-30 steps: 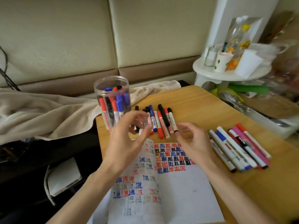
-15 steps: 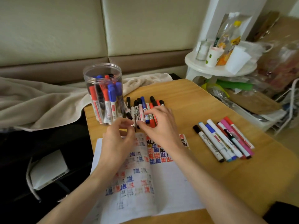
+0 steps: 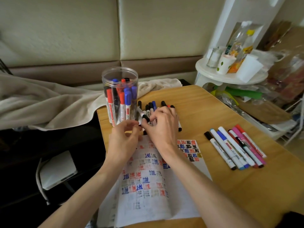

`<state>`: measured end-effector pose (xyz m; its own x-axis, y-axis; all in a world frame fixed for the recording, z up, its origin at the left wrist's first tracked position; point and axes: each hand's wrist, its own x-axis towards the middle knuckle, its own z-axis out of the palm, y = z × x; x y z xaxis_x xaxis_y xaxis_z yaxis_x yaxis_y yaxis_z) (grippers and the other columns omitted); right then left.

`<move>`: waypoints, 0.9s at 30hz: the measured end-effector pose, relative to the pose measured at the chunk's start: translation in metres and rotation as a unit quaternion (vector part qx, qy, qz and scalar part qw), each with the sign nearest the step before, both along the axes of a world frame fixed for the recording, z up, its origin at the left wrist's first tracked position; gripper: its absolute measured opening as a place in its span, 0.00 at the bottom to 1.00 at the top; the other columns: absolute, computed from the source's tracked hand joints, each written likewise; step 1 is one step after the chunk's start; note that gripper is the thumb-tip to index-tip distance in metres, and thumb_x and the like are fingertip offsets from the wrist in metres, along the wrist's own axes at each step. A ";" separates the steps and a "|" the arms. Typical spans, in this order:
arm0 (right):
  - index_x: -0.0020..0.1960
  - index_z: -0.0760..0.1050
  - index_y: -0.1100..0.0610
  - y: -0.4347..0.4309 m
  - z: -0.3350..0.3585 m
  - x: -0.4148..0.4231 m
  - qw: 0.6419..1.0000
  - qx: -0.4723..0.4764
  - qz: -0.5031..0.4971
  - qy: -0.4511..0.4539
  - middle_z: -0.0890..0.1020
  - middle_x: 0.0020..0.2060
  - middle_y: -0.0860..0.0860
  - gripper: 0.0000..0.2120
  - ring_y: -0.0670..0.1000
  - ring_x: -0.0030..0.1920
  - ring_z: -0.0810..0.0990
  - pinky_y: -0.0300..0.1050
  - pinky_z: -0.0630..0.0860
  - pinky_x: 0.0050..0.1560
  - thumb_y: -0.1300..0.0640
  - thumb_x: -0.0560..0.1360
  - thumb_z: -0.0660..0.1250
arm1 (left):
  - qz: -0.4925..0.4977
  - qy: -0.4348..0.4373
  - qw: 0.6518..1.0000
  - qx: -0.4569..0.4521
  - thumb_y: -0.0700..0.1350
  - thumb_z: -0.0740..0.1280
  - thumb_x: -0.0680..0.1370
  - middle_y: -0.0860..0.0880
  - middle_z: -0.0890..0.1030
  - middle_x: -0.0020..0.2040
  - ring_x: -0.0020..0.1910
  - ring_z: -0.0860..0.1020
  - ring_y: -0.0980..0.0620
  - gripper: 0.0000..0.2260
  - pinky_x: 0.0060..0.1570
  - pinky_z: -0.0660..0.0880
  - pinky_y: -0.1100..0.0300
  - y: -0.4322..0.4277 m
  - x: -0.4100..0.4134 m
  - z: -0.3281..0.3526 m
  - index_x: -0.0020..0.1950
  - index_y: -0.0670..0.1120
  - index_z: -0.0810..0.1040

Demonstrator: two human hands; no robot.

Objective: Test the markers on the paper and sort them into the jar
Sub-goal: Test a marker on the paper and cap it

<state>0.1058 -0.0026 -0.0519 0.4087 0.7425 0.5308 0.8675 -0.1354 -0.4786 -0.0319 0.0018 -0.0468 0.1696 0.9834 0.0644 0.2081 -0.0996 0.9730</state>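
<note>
At the back-left corner of the light wooden table (image 3: 205, 112) stands a clear, open-topped cylindrical plastic jar (image 3: 107, 79) holding upright white markers with red, blue and black caps (image 3: 126, 102). Just right of it, the left hand (image 3: 123, 142) curls its fingers toward a black-capped white marker (image 3: 145, 118) – I cannot tell whether they grip it – while the right hand (image 3: 162, 127) pinches that marker near its cap, above a row of loose markers (image 3: 153, 104) and the white paper (image 3: 181, 203) covered in red, blue and black test marks. Further right lies a fanned group of thin markers (image 3: 235, 145), flat on the table – well apart from the jar.
</note>
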 end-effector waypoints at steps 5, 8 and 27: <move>0.40 0.81 0.54 -0.051 0.007 0.011 0.993 0.097 0.054 0.046 0.82 0.45 0.45 0.11 0.48 0.53 0.75 0.43 0.72 0.57 0.46 0.71 0.75 | -0.101 -0.044 0.992 -0.059 0.51 0.64 0.84 0.49 0.88 0.42 0.40 0.87 0.49 0.14 0.41 0.84 0.54 -0.014 0.015 0.019 0.52 0.45 0.86; 0.45 0.83 0.55 -0.081 0.006 0.020 0.991 0.091 0.080 0.063 0.82 0.47 0.43 0.09 0.46 0.54 0.76 0.35 0.71 0.56 0.50 0.71 0.75 | -0.139 -0.050 0.987 -0.069 0.53 0.67 0.82 0.45 0.87 0.42 0.44 0.86 0.42 0.14 0.47 0.84 0.48 -0.024 0.029 0.022 0.48 0.44 0.87; 0.44 0.84 0.61 -0.164 0.024 0.076 0.865 0.025 0.089 0.493 0.83 0.34 0.53 0.17 0.48 0.36 0.80 0.45 0.78 0.44 0.46 0.77 0.72 | -0.381 0.187 0.878 0.222 0.51 0.59 0.85 0.55 0.80 0.39 0.39 0.78 0.52 0.11 0.39 0.73 0.58 -0.043 0.039 0.015 0.46 0.52 0.77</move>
